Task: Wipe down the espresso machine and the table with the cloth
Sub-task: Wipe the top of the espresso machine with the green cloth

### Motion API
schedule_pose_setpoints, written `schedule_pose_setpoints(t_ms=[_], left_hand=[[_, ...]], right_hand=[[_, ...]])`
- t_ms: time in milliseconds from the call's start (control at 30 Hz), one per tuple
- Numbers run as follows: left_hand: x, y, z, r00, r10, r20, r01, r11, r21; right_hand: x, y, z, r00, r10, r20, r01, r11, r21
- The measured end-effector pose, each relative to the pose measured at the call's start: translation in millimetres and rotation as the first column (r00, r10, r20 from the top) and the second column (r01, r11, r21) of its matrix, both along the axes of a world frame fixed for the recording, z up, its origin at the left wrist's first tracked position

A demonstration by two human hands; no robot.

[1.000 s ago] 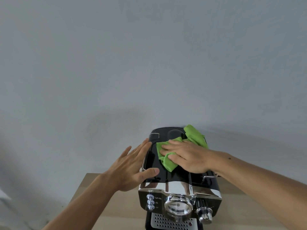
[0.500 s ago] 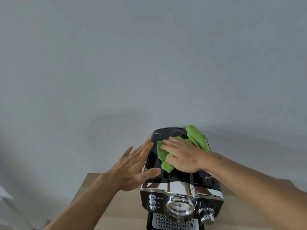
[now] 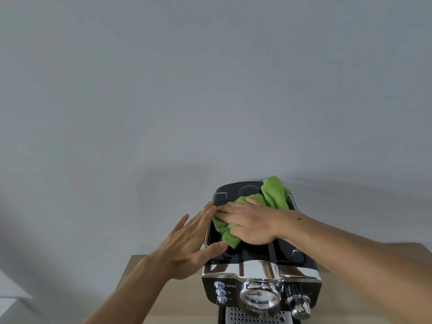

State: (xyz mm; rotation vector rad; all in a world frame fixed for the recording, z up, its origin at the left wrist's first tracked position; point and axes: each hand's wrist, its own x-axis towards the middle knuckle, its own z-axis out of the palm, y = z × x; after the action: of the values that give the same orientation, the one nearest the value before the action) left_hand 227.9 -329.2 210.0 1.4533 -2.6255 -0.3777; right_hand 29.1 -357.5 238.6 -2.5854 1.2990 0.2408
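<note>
Grey wall fills most of the view. A pale wooden table shows only as a strip at 6 o'clock, under the black-and-chrome espresso machine.

The likeliest trouble is the machine sliding or rocking toward 9 o'clock, because the wiping stroke pushes sideways across its glossy top. The left hand looks placed to brace against that. Its fingers lie straight and flat on the machine's 9 o'clock flank, thumb on the top edge, grasping nothing. If that hand lifted off, a firm stroke could probably shift the machine.

The second risk is the green cloth. Nothing pinches it, so it could slip from under the palm. Its loose bunch near the back edge could also drag off behind the machine.

The right hand rests palm down on the cloth, fingers extended toward 9 o'clock, pressing rather than clutching. The cloth lies mostly beneath it. One fold shows at the hand's 7 o'clock, and the bunch rises at its 1 o'clock. The fingertips of the two hands are just beside each other.

On the front panel, the knob and buttons sit at 6 o'clock, well apart from the cloth.
</note>
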Motion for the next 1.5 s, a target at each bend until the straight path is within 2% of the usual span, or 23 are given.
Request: schedule_pose_setpoints(t_ms=[100, 167, 300, 433, 500, 600, 667, 733, 867, 1200, 1400, 1500], left_hand=[[2, -1, 0, 1.000, -0.015, 0.026, 0.015, 1.000, 0.008], [3, -1, -1, 0.999, -0.016, 0.034, 0.016, 1.000, 0.011], [4, -3, 0, 0.998, -0.025, 0.052, 0.025, 1.000, 0.005], [5, -4, 3, 0.996, -0.030, 0.086, 0.030, 1.000, 0.001], [5, -4, 3, 0.995, -0.031, 0.093, 0.031, 1.000, 0.005], [7, -5, 1, 0.997, -0.032, 0.073, 0.032, 0.999, 0.004], [7, -4, 0, 0.997, -0.034, 0.071, 0.034, 0.999, -0.001], [6, -4, 0, 0.997, -0.030, 0.078, 0.030, 1.000, 0.000], [5, -4, 1, 0.996, -0.018, 0.091, 0.018, 1.000, 0.005], [4, -9, 14, 0.974, -0.019, 0.225, 0.009, 0.999, 0.046], [4, -9, 15, 0.971, -0.012, 0.240, -0.002, 0.998, 0.058], [3, -10, 15, 0.972, 0.002, 0.234, -0.018, 0.998, 0.066]], right_hand=[[14, 0, -1, 0.999, 0.004, -0.054, -0.005, 1.000, -0.021], [10, 5, 0, 0.998, 0.055, -0.038, -0.055, 0.998, 0.005], [-5, 22, 0, 0.994, 0.092, 0.067, -0.095, 0.995, 0.036], [-18, 49, 3, 0.970, 0.069, 0.233, -0.066, 0.998, -0.021], [-24, 62, 4, 0.963, 0.049, 0.264, -0.033, 0.997, -0.066], [-12, 84, -6, 0.979, 0.013, 0.203, 0.020, 0.987, -0.161], [5, 99, -22, 0.984, -0.033, 0.177, 0.093, 0.936, -0.340], [8, 110, -35, 0.980, -0.053, 0.191, 0.134, 0.888, -0.441], [-6, 118, -47, 0.964, 0.066, 0.256, 0.088, 0.833, -0.546], [14, 113, -46, 0.987, 0.152, 0.046, -0.102, 0.831, -0.547], [37, 114, -55, 0.997, 0.071, 0.031, -0.043, 0.837, -0.546], [32, 118, -54, 0.994, 0.080, 0.080, -0.025, 0.847, -0.531]])
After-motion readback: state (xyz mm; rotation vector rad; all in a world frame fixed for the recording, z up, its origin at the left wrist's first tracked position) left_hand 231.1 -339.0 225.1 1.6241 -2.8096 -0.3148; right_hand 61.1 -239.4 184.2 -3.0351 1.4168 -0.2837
